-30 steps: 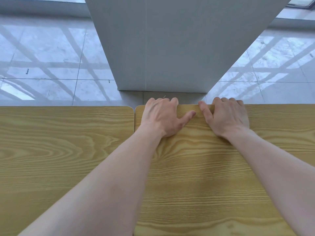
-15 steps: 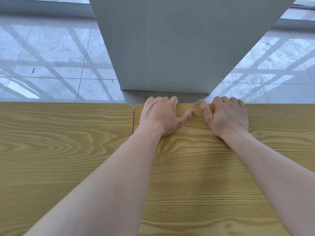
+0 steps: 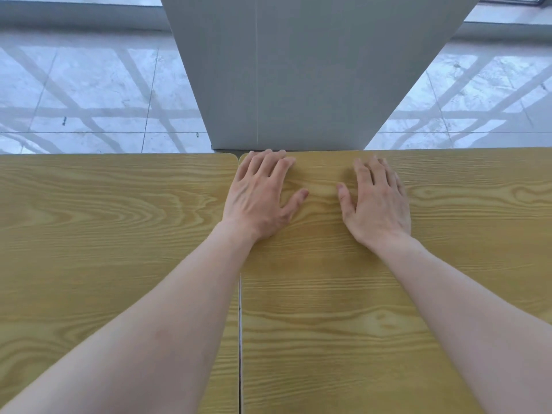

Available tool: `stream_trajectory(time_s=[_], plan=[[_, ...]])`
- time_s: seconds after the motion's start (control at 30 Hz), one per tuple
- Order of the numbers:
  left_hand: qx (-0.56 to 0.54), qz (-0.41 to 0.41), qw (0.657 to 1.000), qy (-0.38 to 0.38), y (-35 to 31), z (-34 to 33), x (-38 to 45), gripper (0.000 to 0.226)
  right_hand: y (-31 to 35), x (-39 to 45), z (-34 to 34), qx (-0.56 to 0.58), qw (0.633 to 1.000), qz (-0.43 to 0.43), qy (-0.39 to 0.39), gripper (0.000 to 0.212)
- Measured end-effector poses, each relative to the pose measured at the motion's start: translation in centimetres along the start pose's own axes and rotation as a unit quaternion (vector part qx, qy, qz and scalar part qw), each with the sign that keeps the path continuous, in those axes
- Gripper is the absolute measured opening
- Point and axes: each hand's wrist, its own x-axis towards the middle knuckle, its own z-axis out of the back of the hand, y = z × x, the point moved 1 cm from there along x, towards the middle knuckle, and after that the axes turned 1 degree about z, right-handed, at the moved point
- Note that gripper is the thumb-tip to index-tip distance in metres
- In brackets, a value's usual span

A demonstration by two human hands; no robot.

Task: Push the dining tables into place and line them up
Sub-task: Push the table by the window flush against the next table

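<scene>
Two light wood-grain dining tables stand side by side with a thin seam between them. The left table (image 3: pixel 104 234) and the right table (image 3: pixel 463 264) have far edges nearly level, the right one a touch farther. My left hand (image 3: pixel 260 198) lies flat on the right table near its far left corner, fingers reaching the far edge. My right hand (image 3: pixel 376 204) rests flat on the same table a little back from the edge, fingers spread. Neither hand holds anything.
A wide grey pillar (image 3: pixel 298 70) rises directly beyond the right table's far edge, almost touching it. Glossy pale tiled floor (image 3: pixel 89 94) stretches to both sides of the pillar, with a window sill along the far wall.
Both hands let go of the right table's far edge and now lie flat on top. The right table's far edge has closed up to the pillar's base.
</scene>
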Motion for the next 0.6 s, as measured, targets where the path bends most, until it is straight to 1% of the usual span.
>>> stream_trajectory(time_s=[0.2, 0.3, 0.4, 0.6], plan=[[0.006, 0.018, 1.000, -0.016, -1.2, 1.7, -6.2, 0.066, 0.5, -7.7, -0.1, 0.008, 1.000, 0.005, -0.028, 0.063], [0.001, 0.026, 0.999, -0.026, -2.9, 1.8, -10.4, 0.065, 0.5, -11.5, 0.0, 0.012, 0.999, 0.021, -0.026, 0.062], [-0.002, 0.043, 0.998, -0.034, -5.3, 1.7, -15.4, 0.066, -0.1, -16.1, 0.0, 0.020, 0.998, 0.043, -0.032, 0.062], [-0.011, 0.060, 0.997, -0.048, -12.1, 0.1, -26.4, 0.065, -3.5, -27.3, -0.9, 0.045, 0.996, 0.045, -0.058, 0.066]])
